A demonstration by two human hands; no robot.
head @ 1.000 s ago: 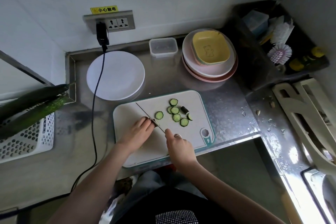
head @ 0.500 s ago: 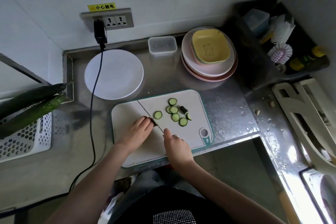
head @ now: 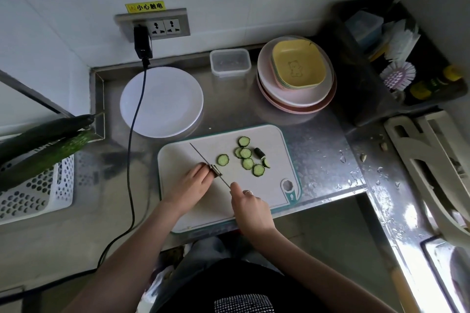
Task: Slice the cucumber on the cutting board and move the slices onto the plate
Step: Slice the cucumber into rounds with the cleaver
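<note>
Slicing is nearly through: only a short stub of cucumber [head: 215, 170] is left near the middle of the cutting board [head: 274, 185], pinned by the curled fingertips of the left hand [head: 189, 184], while the right hand [head: 248, 204] is wrapped round the handle of a knife [head: 203, 157] whose thin blade stands against the stub's cut face. With so little left to hold, I would say the holding fingertips ought to stay tucked back from the blade, each stroke short and straight down, and the last bit perhaps left as an end piece like the dark one [head: 259, 152] already lying among the slices [head: 248, 163]. Those slices lie loosely together to the right of the blade, well inside the board's edges, and one [head: 223, 160] sits apart, closer to the knife. The white plate [head: 161, 101] waits just beyond the board's far left corner, with nothing on it yet. A black cable [head: 134, 119] hangs across its left side, so I judge the path from the board's far edge the safer one.
</note>
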